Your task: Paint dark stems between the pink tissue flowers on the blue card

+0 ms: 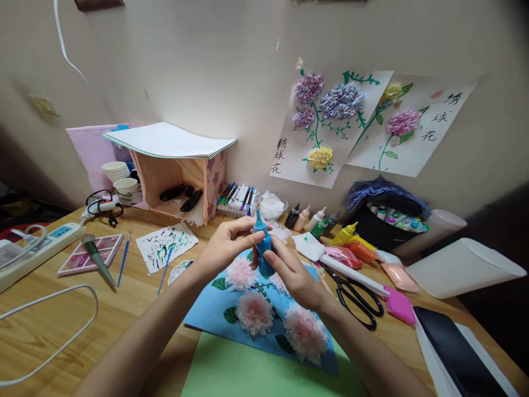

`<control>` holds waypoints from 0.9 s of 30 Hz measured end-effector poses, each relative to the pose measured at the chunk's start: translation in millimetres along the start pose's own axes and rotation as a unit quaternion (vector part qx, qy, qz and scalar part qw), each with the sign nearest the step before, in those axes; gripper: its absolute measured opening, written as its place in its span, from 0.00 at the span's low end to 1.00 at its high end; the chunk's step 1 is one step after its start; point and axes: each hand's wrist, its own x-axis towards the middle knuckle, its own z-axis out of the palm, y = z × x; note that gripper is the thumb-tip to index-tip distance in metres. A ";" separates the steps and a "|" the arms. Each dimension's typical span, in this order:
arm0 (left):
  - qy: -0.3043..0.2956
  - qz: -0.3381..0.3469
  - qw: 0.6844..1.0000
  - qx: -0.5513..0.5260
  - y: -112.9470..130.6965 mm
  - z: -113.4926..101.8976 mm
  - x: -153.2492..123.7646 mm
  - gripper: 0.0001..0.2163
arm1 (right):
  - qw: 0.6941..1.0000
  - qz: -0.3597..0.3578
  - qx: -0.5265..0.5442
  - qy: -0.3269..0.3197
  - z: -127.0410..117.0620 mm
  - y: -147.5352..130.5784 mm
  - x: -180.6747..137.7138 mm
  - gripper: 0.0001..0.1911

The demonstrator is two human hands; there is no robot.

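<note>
Both hands meet around a small blue squeeze bottle (264, 263) with a pointed nozzle, held upright. My left hand (231, 240) pinches it near the nozzle and cap. Lower down, my right hand (291, 273) wraps its fingers round the bottle's body. Beneath them lies a blue sheet (206, 314) bearing pink-white ruffled paper flowers (254, 313) and painted dark green leaves. The hands cover part of the sheet and its upper flowers. Under the blue sheet is a green sheet (235, 366).
Right of the hands lie black scissors (359, 298), a dark phone (458, 353) and a pink packet (400, 305). Several paint bottles (319, 220) stand behind. To the left are paintbrushes (124, 258), a paint-marked paper (167, 246), a palette (181, 271) and a power strip (41, 253).
</note>
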 end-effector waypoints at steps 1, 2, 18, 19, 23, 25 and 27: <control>-0.019 -0.016 1.000 -0.016 -0.8 -0.6 0.6 0.17 | 0.999 0.007 0.047 -0.011 0.7 3.9 0.6 0.17; -0.031 -0.028 0.999 -0.027 -1.9 -0.9 1.2 0.18 | 0.996 0.014 0.083 -0.021 1.1 7.6 1.1 0.17; 0.165 0.041 0.983 0.066 -5.9 17.0 0.5 0.10 | 0.986 -0.001 -0.155 0.063 9.1 11.4 1.0 0.13; 0.174 0.041 0.981 0.075 -6.0 17.8 0.6 0.10 | 0.986 -0.002 -0.154 0.062 8.6 11.2 0.8 0.14; 0.190 0.016 0.977 0.097 -5.0 14.7 2.0 0.12 | 0.991 0.005 -0.124 0.052 7.1 7.3 0.8 0.16; 0.161 -0.012 0.983 0.083 -1.9 9.9 1.9 0.16 | 0.995 0.012 -0.090 0.044 6.6 5.3 1.4 0.16; 0.090 -0.029 0.995 0.040 2.3 4.2 0.9 0.18 | 0.998 0.015 -0.051 0.029 5.6 4.1 1.7 0.16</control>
